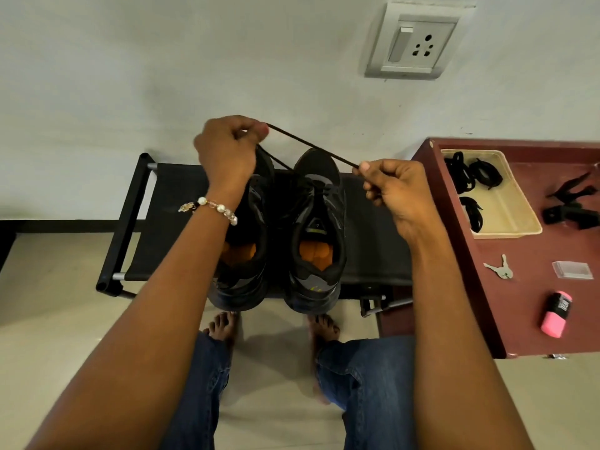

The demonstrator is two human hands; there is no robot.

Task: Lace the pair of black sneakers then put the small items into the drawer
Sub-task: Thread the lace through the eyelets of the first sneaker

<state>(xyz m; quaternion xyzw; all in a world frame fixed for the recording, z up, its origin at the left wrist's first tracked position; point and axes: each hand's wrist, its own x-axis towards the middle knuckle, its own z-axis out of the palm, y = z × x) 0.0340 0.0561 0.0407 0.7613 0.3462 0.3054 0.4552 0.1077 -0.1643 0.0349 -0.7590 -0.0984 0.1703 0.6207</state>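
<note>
Head view: lacing underway, left hand (227, 151) and right hand (393, 190) each with a pinching grip on the lace (311, 146) above the left sneaker (243, 254) on the counter (373, 254); next, I judge, threading an eyelet.

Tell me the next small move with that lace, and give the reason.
Probably thread the end pinched by the right hand into the next eyelet of the left sneaker. The lace is stretched taut between both hands, and from the left hand it drops toward that sneaker's toe, so lacing looks unfinished.
</note>
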